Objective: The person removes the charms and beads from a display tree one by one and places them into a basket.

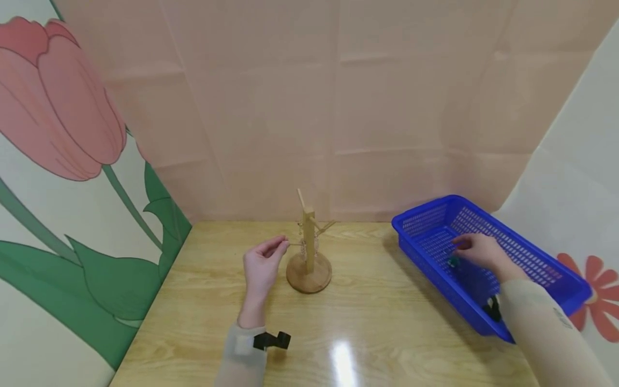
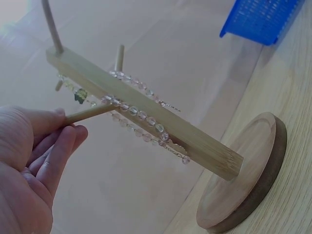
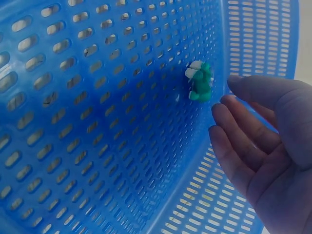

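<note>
A wooden jewellery stand [image 1: 309,242] with a round base stands upright on the table. My left hand [image 1: 263,260] pinches the end of one of its pegs [image 2: 88,115] between thumb and fingers. Bracelets of clear pinkish beads [image 2: 141,115] hang on the stand, and a yellowish one with a dark green charm [image 2: 80,95] hangs higher up. Inside the blue basket [image 1: 419,209], my right hand [image 1: 483,252] has its fingers loosely bent and holds nothing. Close to its fingertips, apart from them, lies a small green and white trinket [image 3: 201,85] whose kind I cannot tell.
A black and white item [image 1: 492,309] lies in the basket's near end, partly hidden by my right sleeve. The basket stands at the table's right side. A pinkish backdrop [image 1: 309,107] rises behind the wooden table [image 1: 203,322].
</note>
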